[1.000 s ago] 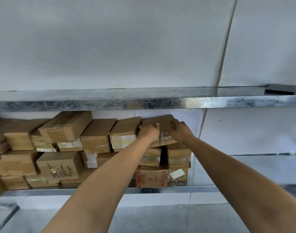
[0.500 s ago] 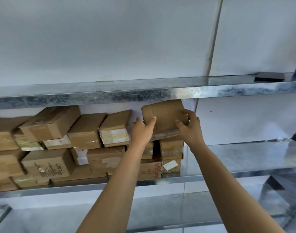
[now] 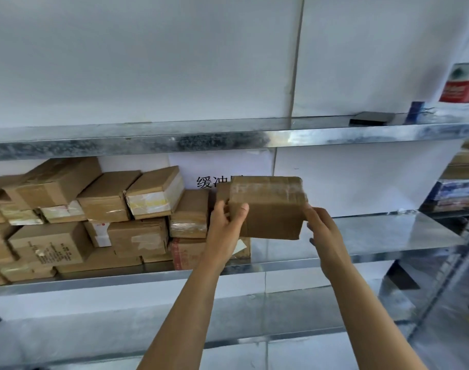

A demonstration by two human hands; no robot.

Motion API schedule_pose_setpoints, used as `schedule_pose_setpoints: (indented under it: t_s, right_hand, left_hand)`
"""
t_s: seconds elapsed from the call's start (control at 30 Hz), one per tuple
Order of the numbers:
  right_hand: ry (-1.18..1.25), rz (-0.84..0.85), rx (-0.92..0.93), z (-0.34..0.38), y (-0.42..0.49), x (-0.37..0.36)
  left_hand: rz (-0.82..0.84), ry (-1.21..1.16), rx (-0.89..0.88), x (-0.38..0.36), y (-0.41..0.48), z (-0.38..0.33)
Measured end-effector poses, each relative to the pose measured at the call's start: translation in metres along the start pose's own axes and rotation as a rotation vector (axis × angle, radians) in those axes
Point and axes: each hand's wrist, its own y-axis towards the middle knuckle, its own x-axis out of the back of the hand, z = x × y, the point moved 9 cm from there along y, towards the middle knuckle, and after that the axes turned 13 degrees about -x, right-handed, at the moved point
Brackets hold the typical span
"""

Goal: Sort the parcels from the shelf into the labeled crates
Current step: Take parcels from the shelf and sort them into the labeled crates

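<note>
Metal shelf (image 3: 374, 236) as the landmark, running the full width, bare and shiny along its right part. On its left part, a stack of parcels (image 3: 94, 222): brown cardboard, two to three high, top row tilted back against the wall. Probably piled that way for want of room rather than in any order.

Behind the shelf, on the wall, a paper sign (image 3: 220, 166) with printed characters, partly hidden. Above the shelf and in front of that sign, just right of the stack, one parcel (image 3: 270, 209) held in the air, clear of the board and of the other boxes, taped top toward the camera. Held level and clasped from both sides, most likely to keep the hold sure and the faces free for reading before choosing among the crates. No crates in view.

Grip of the left hand (image 3: 222, 231) on the parcel's left edge, thumb (image 3: 242, 208) pressed on the front face, other fingers wrapped behind and out of sight. Grip of the right hand (image 3: 324, 233) at the lower right corner, fingers curled under and behind, thumb hidden; a clasp rather than a flat push, by the look of it. Neither spread beyond the width of the box.

Sorting far from done, judging by the size of the stack on the shelf.
</note>
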Motion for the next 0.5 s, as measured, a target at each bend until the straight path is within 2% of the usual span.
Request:
schedule_pose_setpoints:
  t_s: [0.13,0.27,0.4,0.5]
  right_hand:
    - [0.087,0.024,-0.049,-0.011,-0.016,0.045]
    - [0.040,-0.008,0.010,-0.019,-0.037,0.092]
    - [0.069,0.106,0.077,-0.032,-0.056,0.125]
    - [0.117,0.116,0.140,-0.034,-0.073,0.149]
  left_hand:
    - [-0.090,-0.010,-0.004,-0.021,-0.025,-0.016]
    - [-0.152,-0.095,-0.023,-0.048,-0.054,-0.031]
    - [0.046,-0.062,-0.043,-0.084,-0.083,-0.040]
    - [0.150,-0.054,-0.019,-0.106,-0.106,-0.044]
